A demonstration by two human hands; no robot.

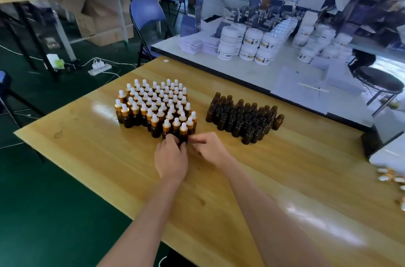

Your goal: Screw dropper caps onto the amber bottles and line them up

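Work surface: pale wooden table (241, 179) with a glossy top.
Finished stock: block of amber glass bottles with gold collars and white rubber bulbs (153, 104), upright and packed in rows on the table's left half.
Unfinished stock: cluster of open-necked amber glass bottles (241, 117), upright, to the right and apart from the block.
Loose caps: gold-and-white dropper caps (392, 177) at the table's far right edge.
Left hand (171, 157): fingers curled round the foot of the front capped bottle (183, 134) at the block's near edge.
Right hand (208, 148): fingers bent, thumb and forefinger tips close together beside that bottle. Whether they touch it cannot be told.
Background: white round jars (252, 44) stacked on the adjoining table.
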